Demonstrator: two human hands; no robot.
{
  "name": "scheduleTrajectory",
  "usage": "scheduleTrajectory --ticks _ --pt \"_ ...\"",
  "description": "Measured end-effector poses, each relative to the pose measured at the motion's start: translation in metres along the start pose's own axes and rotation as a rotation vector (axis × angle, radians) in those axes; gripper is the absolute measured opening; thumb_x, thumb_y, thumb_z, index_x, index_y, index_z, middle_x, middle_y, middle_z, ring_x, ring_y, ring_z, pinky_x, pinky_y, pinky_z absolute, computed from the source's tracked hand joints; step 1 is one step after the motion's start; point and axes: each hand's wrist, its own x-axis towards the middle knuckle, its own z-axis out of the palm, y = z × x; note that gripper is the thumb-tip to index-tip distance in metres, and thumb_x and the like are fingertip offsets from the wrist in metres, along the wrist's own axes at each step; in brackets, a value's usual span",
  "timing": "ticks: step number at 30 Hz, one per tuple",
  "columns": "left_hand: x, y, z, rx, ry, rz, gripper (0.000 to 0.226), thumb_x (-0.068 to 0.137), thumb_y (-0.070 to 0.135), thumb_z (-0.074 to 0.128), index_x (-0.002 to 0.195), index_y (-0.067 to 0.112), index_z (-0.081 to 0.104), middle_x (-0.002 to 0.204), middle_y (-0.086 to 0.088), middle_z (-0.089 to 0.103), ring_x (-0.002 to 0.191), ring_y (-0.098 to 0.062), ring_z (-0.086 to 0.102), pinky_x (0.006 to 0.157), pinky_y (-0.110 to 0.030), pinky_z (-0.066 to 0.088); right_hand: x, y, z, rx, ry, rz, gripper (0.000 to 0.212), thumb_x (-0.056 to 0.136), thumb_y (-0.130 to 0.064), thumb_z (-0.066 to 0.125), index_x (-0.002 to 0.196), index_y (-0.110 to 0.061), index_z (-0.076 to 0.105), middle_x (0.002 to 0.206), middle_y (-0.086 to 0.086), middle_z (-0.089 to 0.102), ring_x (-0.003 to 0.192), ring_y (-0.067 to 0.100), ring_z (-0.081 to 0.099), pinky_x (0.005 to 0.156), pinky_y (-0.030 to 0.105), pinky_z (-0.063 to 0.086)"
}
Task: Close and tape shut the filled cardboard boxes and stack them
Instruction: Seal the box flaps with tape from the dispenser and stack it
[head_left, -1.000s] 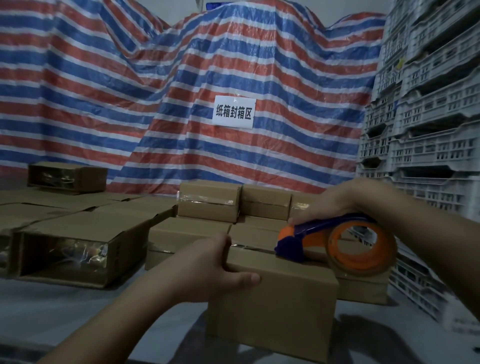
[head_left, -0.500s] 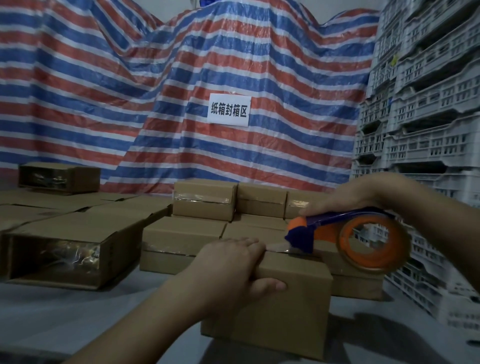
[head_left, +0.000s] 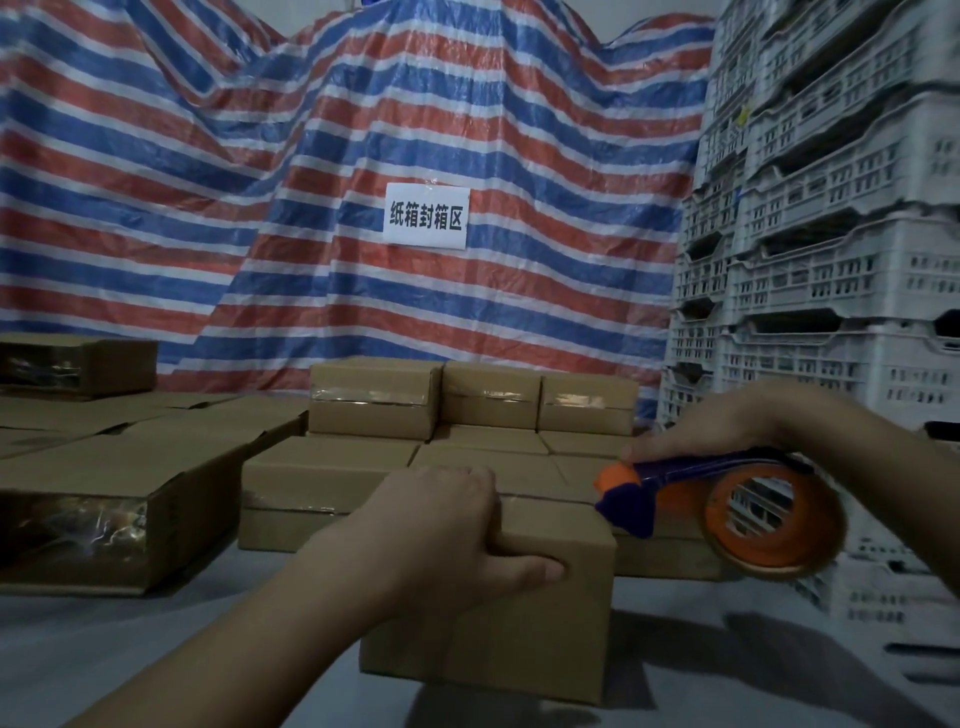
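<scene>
1. Striped tarpaulin (head_left: 467, 130): red, blue and white bands, hung as the back wall of the room. A white sign (head_left: 426, 215) with black characters is fixed to it, near the middle.
2. Stacked plastic crates (head_left: 831, 260): pale grey, perforated, piled as a column along the right side of the room.
3. Work surface (head_left: 130, 644): flat, grey, unlit. All boxes are borne on it.
4. Open-ended cartons (head_left: 104, 499): laid flat at the left, glossy contents seen through the near open end. They are set well apart from the box being worked.
5. Taped boxes (head_left: 374, 400): closed, clear tape seen across their fronts, stacked in two tiers behind the near box.
6. Cardboard box (head_left: 545, 623): closed, set at the front centre of the surface, just before the stack. Its long axis is run left to right across the view, the broad front face turned to the viewer.
7. Tape dispenser (head_left: 727, 499): orange and purple, a roll carried at its right end. Its long axis is laid roughly level, nose pointed left and set at the box's top right edge.
8. Left hand (head_left: 441, 540): laid over the box's top left corner, fingers curled together over the top, thumb pressed against the front face.
9. Right hand (head_left: 717, 431): closed over the dispenser's handle from above, fingers wrapped together.
</scene>
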Motion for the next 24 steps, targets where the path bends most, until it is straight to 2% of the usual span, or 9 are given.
scheduleTrajectory --ticks 2,4,5,9,12,16,18,21,24 --pt "0.010 0.013 0.004 0.035 0.028 0.027 0.092 0.070 0.093 0.035 0.131 0.025 0.046 0.129 0.001 0.056 0.113 -0.014 0.053 0.095 -0.032 0.044 -0.004 0.000 -0.001 -0.066 -0.005 0.007 0.099 0.050 -0.098 0.051 0.107 -0.019 0.071 0.105 0.008 0.077 0.097 0.024 0.074 0.080 0.029 0.058" --pt "0.016 0.030 0.007 0.000 0.041 0.081 0.102 0.074 0.089 0.039 0.151 0.022 0.026 0.156 -0.001 0.034 0.140 -0.020 0.034 0.113 -0.035 0.017 -0.004 -0.001 0.000 -0.076 -0.020 -0.005 0.105 0.047 -0.098 0.050 0.112 -0.018 0.070 0.107 0.009 0.076 0.093 0.021 0.074 0.084 0.030 0.057" --pt "0.018 0.037 0.007 -0.023 0.033 0.113 0.098 0.077 0.085 0.041 0.152 0.023 0.026 0.158 0.000 0.030 0.143 -0.020 0.029 0.113 -0.035 0.014 -0.005 -0.001 0.000 -0.057 -0.038 -0.015 0.105 0.049 -0.096 0.049 0.114 -0.017 0.070 0.105 0.009 0.077 0.087 0.020 0.073 0.080 0.029 0.057" --pt "0.022 0.044 0.012 -0.027 0.001 0.154 0.077 0.088 0.074 0.040 0.144 0.021 0.041 0.147 -0.002 0.045 0.133 -0.021 0.042 0.108 -0.039 0.035 0.000 0.004 0.002 -0.037 -0.035 -0.010 0.095 0.052 -0.093 0.050 0.106 -0.019 0.071 0.090 0.004 0.078 0.076 0.017 0.074 0.072 0.027 0.057" --pt "0.021 0.043 0.012 -0.028 0.010 0.160 0.076 0.089 0.072 0.041 0.145 0.021 0.039 0.149 -0.002 0.043 0.134 -0.021 0.041 0.109 -0.038 0.033 -0.001 0.020 -0.006 0.035 -0.043 -0.031 0.088 0.054 -0.093 0.053 0.095 -0.017 0.071 0.072 0.000 0.074 0.060 0.013 0.067 0.060 0.022 0.054" --pt "0.019 0.043 0.014 -0.030 0.058 0.166 0.074 0.088 0.073 0.041 0.143 0.022 0.041 0.146 -0.001 0.046 0.130 -0.021 0.044 0.106 -0.037 0.035 -0.018 0.047 -0.027 0.041 -0.040 0.020 0.101 0.050 -0.100 0.056 0.100 -0.014 0.076 0.086 0.006 0.078 0.071 0.019 0.070 0.072 0.028 0.058" --pt "0.019 0.042 0.016 -0.025 0.080 0.168 0.075 0.088 0.074 0.039 0.143 0.022 0.041 0.146 0.000 0.046 0.129 -0.020 0.045 0.106 -0.037 0.036 -0.027 0.048 -0.029 -0.104 0.000 0.068 0.101 0.041 -0.107 0.047 0.087 -0.023 0.078 0.074 -0.003 0.077 0.064 0.010 0.070 0.070 0.027 0.054" --pt "0.021 0.040 0.018 -0.042 0.079 0.181 0.078 0.088 0.076 0.037 0.147 0.025 0.035 0.150 0.002 0.042 0.133 -0.019 0.042 0.108 -0.038 0.035 -0.027 0.025 0.000 -0.373 0.105 0.074 0.078 0.063 -0.101 0.041 0.075 -0.027 0.062 0.059 -0.010 0.068 0.052 0.002 0.062 0.060 0.025 0.039" --pt "0.022 0.039 0.022 -0.061 0.058 0.193 0.075 0.088 0.076 0.035 0.150 0.039 0.018 0.154 0.005 0.036 0.137 -0.017 0.038 0.108 -0.037 0.033 -0.021 -0.005 0.035 -0.450 0.233 -0.002 0.061 0.079 -0.089 0.042 0.080 -0.028 0.051 0.079 -0.006 0.059 0.072 0.009 0.057 0.063 0.029 0.038"
